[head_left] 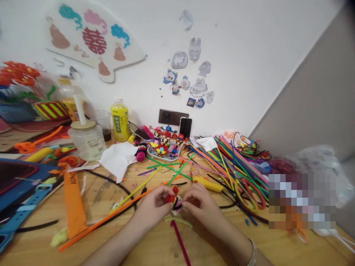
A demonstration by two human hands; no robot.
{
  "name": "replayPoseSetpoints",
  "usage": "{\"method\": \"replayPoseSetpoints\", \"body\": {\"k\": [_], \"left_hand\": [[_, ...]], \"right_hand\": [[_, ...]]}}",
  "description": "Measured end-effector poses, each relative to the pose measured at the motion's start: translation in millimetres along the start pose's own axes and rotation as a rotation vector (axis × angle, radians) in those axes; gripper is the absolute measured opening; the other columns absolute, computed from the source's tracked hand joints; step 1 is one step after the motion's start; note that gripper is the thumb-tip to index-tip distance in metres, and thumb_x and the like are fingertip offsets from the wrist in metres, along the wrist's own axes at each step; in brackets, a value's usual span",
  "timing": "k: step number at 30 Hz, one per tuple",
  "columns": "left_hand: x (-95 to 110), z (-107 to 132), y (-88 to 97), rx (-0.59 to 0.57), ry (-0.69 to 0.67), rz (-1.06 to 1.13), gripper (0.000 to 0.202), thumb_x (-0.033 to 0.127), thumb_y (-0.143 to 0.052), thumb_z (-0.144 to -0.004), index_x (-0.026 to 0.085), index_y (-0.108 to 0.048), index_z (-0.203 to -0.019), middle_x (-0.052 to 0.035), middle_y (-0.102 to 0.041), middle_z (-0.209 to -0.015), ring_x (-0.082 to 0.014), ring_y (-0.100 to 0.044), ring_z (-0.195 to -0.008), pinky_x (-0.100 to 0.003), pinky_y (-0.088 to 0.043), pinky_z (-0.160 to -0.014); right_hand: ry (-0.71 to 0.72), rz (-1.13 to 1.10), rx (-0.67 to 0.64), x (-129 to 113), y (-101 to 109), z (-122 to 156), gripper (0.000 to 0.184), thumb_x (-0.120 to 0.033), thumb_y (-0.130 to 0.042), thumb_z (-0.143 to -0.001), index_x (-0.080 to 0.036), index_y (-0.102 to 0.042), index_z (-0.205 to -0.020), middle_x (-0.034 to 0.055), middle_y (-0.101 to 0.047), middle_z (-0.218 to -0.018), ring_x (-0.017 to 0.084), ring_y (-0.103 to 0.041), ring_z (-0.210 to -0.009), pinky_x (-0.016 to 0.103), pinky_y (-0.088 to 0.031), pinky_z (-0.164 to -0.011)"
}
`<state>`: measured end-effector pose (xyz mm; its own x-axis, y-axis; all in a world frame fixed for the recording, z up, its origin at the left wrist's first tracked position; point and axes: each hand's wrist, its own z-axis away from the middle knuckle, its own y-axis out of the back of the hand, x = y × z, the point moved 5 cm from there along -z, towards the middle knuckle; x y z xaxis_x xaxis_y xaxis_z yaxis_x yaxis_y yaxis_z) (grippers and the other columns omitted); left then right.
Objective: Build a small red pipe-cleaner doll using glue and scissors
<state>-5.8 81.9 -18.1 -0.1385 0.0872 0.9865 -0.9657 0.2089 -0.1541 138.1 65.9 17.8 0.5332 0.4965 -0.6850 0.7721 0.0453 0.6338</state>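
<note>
Between my fingertips is a small fuzzy figure (176, 201) in red, black, yellow and pink, apparently made of pipe cleaners. My left hand (158, 207) pinches its red side. From the other side, the thumb and fingers of my right hand (202, 207) grip its pink part; the fingers cover some of it. Just below the figure lies a pale green strip (183, 221) on the wooden table (149, 245). A dark red pipe cleaner (181, 244) points toward me between my forearms. Beyond my right hand rests a yellow glue gun (208, 182).
Similar small figures stand on a white tray (163, 158) at the back. Scissors (251, 195) and a heap of coloured pipe cleaners (235, 159) lie right. At left are a glass jar (86, 142), a yellow bottle (119, 120), white tissue (118, 159) and an orange strip (74, 203).
</note>
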Motion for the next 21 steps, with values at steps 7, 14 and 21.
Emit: {"method": "replayPoseSetpoints", "body": {"k": [7,14,21], "left_hand": [[-2.5,3.2,-3.7,-0.039,-0.016,-0.092,0.027,0.008,-0.065,-0.051,0.018,-0.052,-0.073,0.0008,-0.061,-0.073,-0.0177,-0.062,-0.073,-0.031,-0.049,-0.072],[-9.1,2.1,-3.1,-0.048,-0.097,-0.193,0.027,0.014,-0.068,-0.057,0.019,-0.052,-0.079,-0.0001,-0.059,-0.08,-0.0179,-0.063,-0.076,-0.032,-0.052,-0.073],[-15.4,1.4,-1.9,-0.052,-0.12,-0.207,0.026,0.012,-0.067,-0.057,0.019,-0.052,-0.077,0.0012,-0.058,-0.078,-0.0161,-0.062,-0.073,-0.031,-0.052,-0.072]], "right_hand": [[-0.032,-0.012,0.027,7.9,-0.1,1.2,0.006,-0.021,-0.065,-0.076,-0.019,-0.062,-0.072,0.0001,-0.058,-0.074,0.017,-0.052,-0.076,0.027,-0.039,-0.068],[-0.016,0.009,0.078,9.9,0.5,1.3,0.007,-0.021,-0.065,-0.076,-0.019,-0.062,-0.07,0.0003,-0.058,-0.072,0.017,-0.052,-0.075,0.029,-0.039,-0.068],[0.002,-0.004,0.1,9.8,-0.6,0.7,0.009,-0.023,-0.064,-0.077,-0.02,-0.061,-0.069,0.0008,-0.059,-0.072,0.017,-0.052,-0.076,0.029,-0.04,-0.068]]}}
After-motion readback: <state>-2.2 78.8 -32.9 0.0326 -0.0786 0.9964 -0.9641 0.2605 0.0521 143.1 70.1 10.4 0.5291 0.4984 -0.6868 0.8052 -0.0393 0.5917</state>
